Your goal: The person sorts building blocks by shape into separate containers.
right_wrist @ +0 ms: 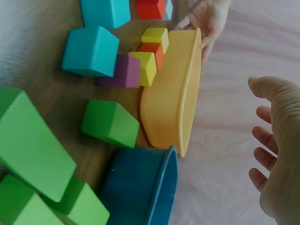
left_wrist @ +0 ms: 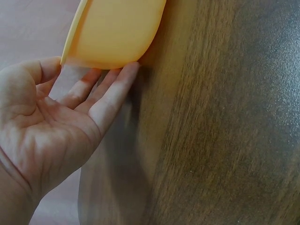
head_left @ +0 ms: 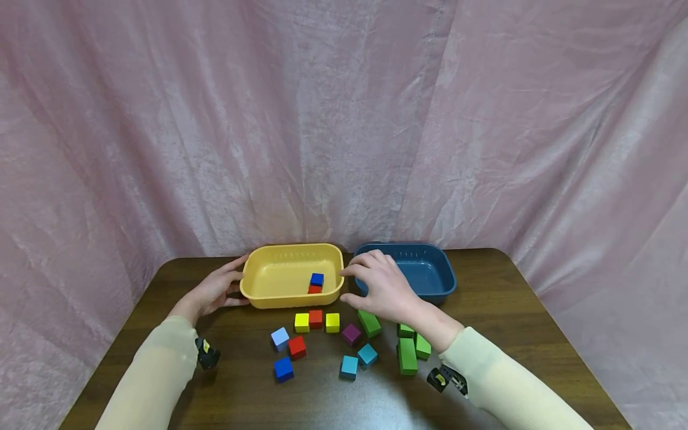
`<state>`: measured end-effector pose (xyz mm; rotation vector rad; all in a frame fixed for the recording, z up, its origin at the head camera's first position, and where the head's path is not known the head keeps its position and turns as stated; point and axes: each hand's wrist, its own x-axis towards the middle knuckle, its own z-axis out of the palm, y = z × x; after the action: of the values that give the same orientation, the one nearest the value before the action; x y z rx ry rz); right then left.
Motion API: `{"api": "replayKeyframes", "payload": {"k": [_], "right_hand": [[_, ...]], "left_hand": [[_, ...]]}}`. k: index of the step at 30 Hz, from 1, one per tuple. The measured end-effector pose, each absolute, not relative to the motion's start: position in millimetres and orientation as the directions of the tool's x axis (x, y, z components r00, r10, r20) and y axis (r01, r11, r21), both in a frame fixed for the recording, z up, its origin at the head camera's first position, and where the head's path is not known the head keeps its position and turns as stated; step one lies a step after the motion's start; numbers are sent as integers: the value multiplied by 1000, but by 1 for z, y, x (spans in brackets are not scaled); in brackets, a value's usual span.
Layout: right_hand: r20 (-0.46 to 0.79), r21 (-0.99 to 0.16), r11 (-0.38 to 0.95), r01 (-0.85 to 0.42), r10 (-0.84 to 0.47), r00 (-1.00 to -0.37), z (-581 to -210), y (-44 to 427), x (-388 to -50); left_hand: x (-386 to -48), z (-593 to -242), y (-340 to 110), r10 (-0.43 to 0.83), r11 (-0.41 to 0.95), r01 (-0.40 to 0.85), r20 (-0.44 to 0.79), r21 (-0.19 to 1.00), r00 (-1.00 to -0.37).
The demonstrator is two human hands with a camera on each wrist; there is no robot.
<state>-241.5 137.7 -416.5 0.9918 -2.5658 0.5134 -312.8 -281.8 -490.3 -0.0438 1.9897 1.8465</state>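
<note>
A yellow tub (head_left: pixel 292 302) stands on the table, with a blue block (head_left: pixel 317 279) and a red block (head_left: pixel 315 289) at its right end. My left hand (head_left: pixel 217 289) touches the tub's left end. In the left wrist view its thumb meets the rim and its straight fingers (left_wrist: pixel 112 98) lie against the end wall. My right hand (head_left: pixel 381 283) is above the gap between the yellow tub and a dark blue tub (head_left: pixel 442 280), fingers loosely bent and spread. The right wrist view shows this hand (right_wrist: pixel 281 150) holding nothing and apart from the yellow tub.
In front of the tubs lie yellow (head_left: pixel 332 323), red (head_left: pixel 297 347), blue (head_left: pixel 283 369), light blue (head_left: pixel 280 339), purple (head_left: pixel 352 335) and turquoise blocks (head_left: pixel 349 367). Several green blocks (head_left: pixel 407 356) are grouped under the right forearm. A pink curtain (head_left: pixel 344 119) hangs behind the table.
</note>
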Motion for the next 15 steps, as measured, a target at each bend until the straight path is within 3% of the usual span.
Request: {"api": "replayKeyframes", "payload": {"k": [15], "right_hand": [[373, -219, 686, -693, -598, -710, -438, 148, -220]], "left_hand": [[-311, -489, -283, 281, 120, -295, -318, 948, -906]]}}
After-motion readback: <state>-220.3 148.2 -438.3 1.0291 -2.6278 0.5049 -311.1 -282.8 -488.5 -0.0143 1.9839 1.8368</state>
